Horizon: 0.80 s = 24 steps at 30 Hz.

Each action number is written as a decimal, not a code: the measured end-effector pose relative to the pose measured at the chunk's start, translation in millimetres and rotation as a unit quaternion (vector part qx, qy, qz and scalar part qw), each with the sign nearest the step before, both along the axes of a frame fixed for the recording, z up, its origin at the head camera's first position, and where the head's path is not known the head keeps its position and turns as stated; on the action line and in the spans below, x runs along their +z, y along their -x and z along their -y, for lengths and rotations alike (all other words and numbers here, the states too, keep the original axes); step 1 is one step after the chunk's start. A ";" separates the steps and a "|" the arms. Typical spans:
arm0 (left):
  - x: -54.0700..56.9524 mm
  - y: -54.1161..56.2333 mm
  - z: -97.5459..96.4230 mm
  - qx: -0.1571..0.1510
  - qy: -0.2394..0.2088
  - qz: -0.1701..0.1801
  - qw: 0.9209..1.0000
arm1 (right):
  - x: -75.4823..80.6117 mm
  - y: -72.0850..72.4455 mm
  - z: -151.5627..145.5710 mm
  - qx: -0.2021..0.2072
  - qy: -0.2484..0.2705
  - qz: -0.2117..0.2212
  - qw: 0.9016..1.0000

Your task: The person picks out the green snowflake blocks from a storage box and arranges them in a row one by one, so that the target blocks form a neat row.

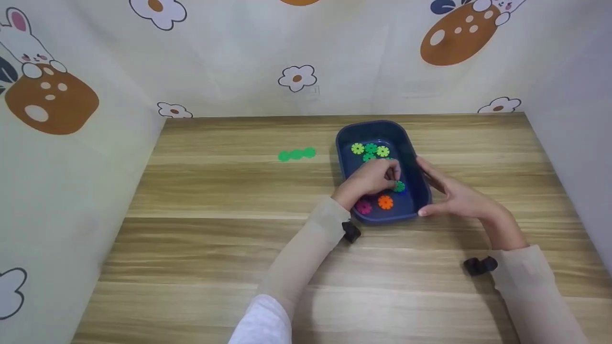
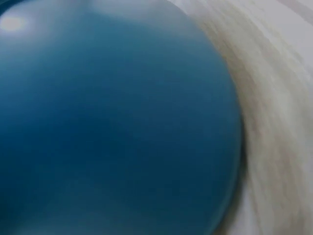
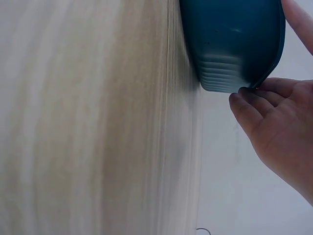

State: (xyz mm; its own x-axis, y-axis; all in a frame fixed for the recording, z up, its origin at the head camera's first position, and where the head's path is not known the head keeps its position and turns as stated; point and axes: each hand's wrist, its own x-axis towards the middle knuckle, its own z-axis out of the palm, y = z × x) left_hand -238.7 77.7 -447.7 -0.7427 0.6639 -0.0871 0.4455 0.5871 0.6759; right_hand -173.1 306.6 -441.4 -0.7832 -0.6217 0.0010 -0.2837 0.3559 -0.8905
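Observation:
A dark blue rectangular bin stands on the table with several flower-shaped plastic discs inside. My left hand reaches into it, thumb and index finger pinching a green disc near the right wall. Close by lie an orange disc and a magenta disc; yellow-green discs and green ones lie at the far end, partly hidden by the hand. My right hand rests against the bin's right outer side, fingers extended and thumb at the near corner. The left wrist view shows only the bin's wall and the table.
Left of the bin, three green discs lie in a touching row on the wood-grain table. A patterned cloth rises behind the table and along its left side. A plain pale wall borders the right.

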 end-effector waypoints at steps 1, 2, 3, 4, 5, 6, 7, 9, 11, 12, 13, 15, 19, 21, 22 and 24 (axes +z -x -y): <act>-0.3 0.1 0.4 -0.002 -0.014 0.005 1.000 | 0.1 -0.1 -0.1 -0.001 -0.002 -0.001 1.000; -0.4 0.3 0.7 -0.003 -0.027 0.010 1.000 | 0.1 -0.2 -0.1 -0.002 -0.003 -0.001 1.000; -0.5 0.3 0.9 -0.003 -0.038 0.014 0.999 | -0.1 -0.3 0.0 -0.003 -0.004 -0.001 1.000; -0.4 0.3 1.3 -0.003 -0.049 0.017 0.999 | 0.0 -0.4 0.0 -0.004 -0.005 -0.001 1.000; -0.3 0.2 1.5 -0.003 -0.060 0.019 0.998 | 0.2 -0.5 0.0 -0.003 -0.005 -0.001 1.000; -0.2 0.0 1.7 -0.002 -0.069 0.021 0.997 | 0.3 -0.5 0.0 -0.002 -0.004 -0.001 1.000; 0.1 -0.3 1.9 -0.001 -0.077 0.023 0.997 | 0.4 -0.6 -0.1 -0.001 -0.003 -0.002 1.000; 0.4 -0.8 2.3 0.001 -0.090 0.024 0.996 | 0.4 -0.9 -0.1 0.001 -0.001 -0.002 1.000; -0.2 -0.9 2.3 0.004 -0.107 0.027 0.994 | 0.8 -1.2 -0.2 0.004 0.003 -0.004 1.000; -0.8 -0.9 2.2 0.006 -0.113 0.027 0.993 | 0.7 -1.3 -0.3 0.006 0.006 -0.005 1.000; -1.3 -0.8 2.2 0.008 -0.120 0.026 0.992 | 0.6 -1.5 -0.2 0.007 0.008 -0.005 1.000; -2.0 -0.7 2.2 0.011 -0.132 0.025 0.991 | 0.4 -1.7 -0.1 0.009 0.011 -0.007 1.000; -0.8 -1.1 2.4 0.020 -0.146 0.024 0.989 | -0.1 -1.9 -0.5 0.011 0.011 -0.010 1.000; 0.4 -1.5 2.9 0.027 -0.156 0.025 0.987 | -0.3 -1.6 -1.0 0.012 0.008 -0.015 1.000; 1.2 -1.7 3.2 0.031 -0.164 0.025 0.986 | -0.6 -1.5 -1.1 0.012 0.008 -0.018 1.000; 2.2 -1.8 4.1 0.039 -0.191 0.024 0.981 | -1.1 -1.5 -1.2 0.012 0.008 -0.022 1.000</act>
